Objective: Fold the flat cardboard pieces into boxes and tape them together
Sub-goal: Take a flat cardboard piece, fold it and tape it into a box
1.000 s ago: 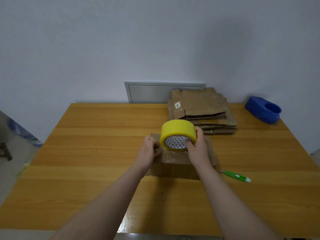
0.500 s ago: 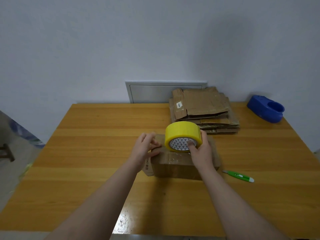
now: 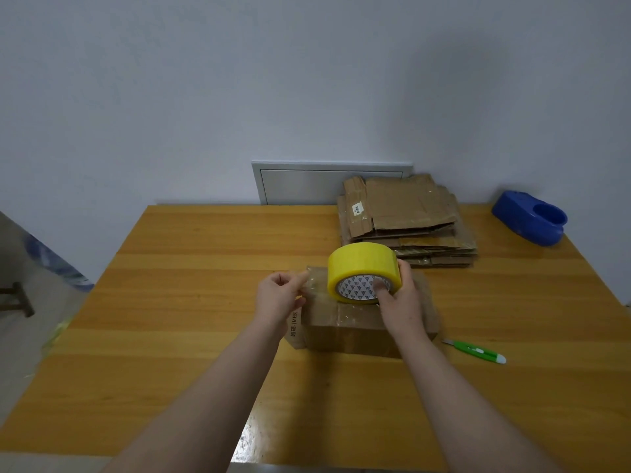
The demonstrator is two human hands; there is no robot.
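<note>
- The cardboard box (image 3: 355, 324) sits near the middle of the wooden table (image 3: 164, 336), well apart from its left and near edges.
- A green utility knife (image 3: 478, 352) lies just right of the box; the stack of flat cardboard (image 3: 409, 216) lies behind.
- The right hand (image 3: 401, 303) grips the yellow tape roll (image 3: 362, 262) over the box top, with one finger curled in its core.
- The left hand (image 3: 278, 298) pinches the clear tape end (image 3: 313, 283).

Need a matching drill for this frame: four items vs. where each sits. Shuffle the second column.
1. tape roll
2. green cutter
3. blue dispenser
4. flat cardboard stack

A. far right corner of the table
B. behind the box, at the table's far edge
C. on the box, gripped by the right hand
D. on the table, right of the box

Pairs: 1-C; 2-D; 3-A; 4-B
</note>
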